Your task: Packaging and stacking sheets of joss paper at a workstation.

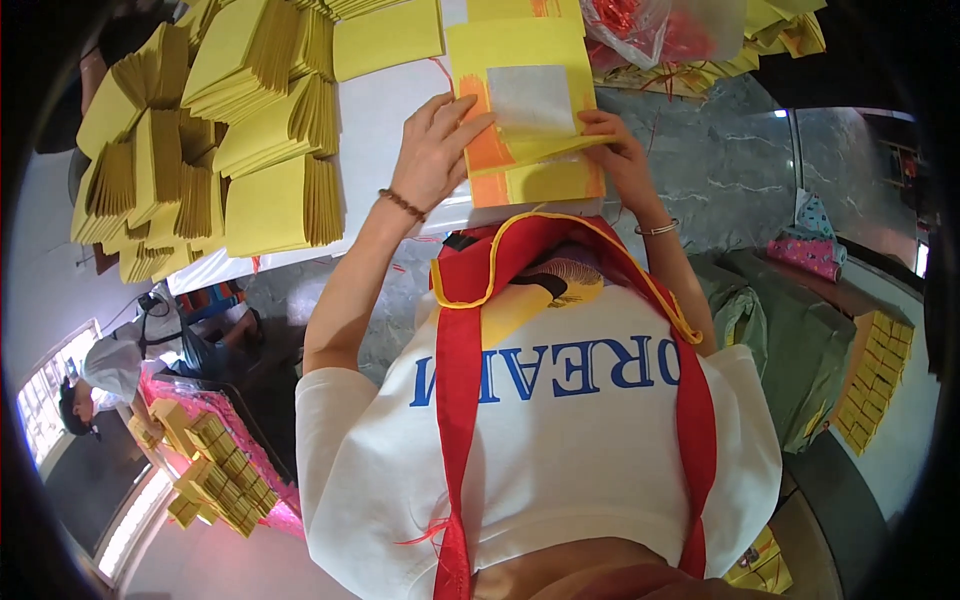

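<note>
Both hands worked a yellow sheet (525, 70) with a silver square at the white table's (375, 120) edge. The left hand (432, 150) lay flat on the sheet, fingers spread; the right hand (612, 150) pinched the fold with fingers together. A clean crease likely needed aligned edges and firm pressure. Folded stacks (215, 150) stood left.

Both forearms reach forward, left hand (432, 148) flat, right hand (612, 150) pinching.
</note>
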Available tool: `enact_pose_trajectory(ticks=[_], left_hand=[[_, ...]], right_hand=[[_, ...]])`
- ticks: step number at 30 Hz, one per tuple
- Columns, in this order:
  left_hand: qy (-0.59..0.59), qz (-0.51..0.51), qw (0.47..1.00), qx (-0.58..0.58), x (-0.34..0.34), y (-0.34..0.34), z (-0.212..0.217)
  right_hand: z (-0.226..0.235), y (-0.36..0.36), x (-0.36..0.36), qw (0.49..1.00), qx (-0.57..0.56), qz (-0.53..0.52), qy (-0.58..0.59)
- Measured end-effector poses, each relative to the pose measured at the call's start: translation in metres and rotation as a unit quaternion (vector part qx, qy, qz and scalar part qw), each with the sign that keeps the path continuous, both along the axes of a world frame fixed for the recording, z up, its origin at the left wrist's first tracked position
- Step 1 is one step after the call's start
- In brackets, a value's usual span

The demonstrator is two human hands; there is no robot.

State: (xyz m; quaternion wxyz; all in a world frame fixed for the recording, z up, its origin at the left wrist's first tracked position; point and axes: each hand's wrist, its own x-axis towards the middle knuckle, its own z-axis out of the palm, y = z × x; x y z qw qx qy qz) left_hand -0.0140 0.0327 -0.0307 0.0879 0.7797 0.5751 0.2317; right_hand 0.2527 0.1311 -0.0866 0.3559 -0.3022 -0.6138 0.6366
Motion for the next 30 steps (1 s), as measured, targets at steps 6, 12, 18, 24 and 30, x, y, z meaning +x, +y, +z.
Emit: enact_pose_trajectory(ticks=[6,12,18,24,30], left_hand=[[0.089,0.046,0.985,0.143,0.009,0.000,0.015],[-0.073,-0.038,0.994,0.074,0.012,-0.029,0.020],[-0.146,0.000,0.989,0.002,0.015,-0.031,0.007],[-0.362,0.181,0.894,-0.193,0.011,-0.010,-0.019],[-0.441,0.191,0.852,-0.206,0.013,-0.003,-0.031]], right_hand=[[0.047,0.011,0.007,0.954,0.285,0.020,-0.094],[0.078,-0.012,0.020,0.951,0.228,0.159,-0.135],[0.049,-0.027,0.017,0.986,-0.014,0.048,-0.160],[0.054,-0.024,-0.017,0.993,-0.050,-0.082,-0.064],[0.051,-0.016,-0.016,0.986,-0.030,-0.076,-0.144]])
